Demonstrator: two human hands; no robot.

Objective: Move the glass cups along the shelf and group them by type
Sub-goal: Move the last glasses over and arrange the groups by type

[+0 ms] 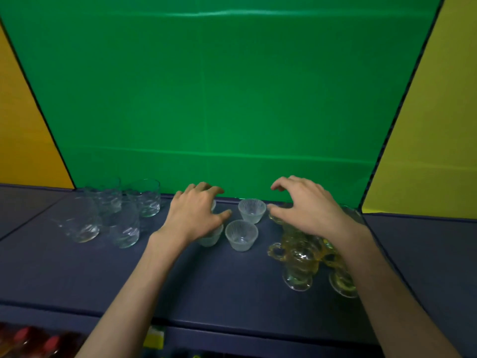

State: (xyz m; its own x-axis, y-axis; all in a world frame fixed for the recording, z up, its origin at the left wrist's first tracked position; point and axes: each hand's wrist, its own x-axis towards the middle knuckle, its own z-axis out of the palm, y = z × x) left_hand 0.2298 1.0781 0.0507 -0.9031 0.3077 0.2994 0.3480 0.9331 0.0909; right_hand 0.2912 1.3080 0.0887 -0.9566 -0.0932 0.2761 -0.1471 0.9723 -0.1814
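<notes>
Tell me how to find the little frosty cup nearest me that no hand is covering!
Look at the dark blue shelf in front of the green wall. Between the left hand and right hand stand small frosted cups. Yours is the front frosted cup, nearer you than the back frosted cup and fully uncovered.

Both forearms are bare to the frame's lower edge, no sleeve showing. The left hand [196, 215] and right hand [307, 208] wear no gloves, rings, watch or wristband.

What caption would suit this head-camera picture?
Two hands hover over frosted cups, between clear tumblers and yellow handled cups.
</notes>
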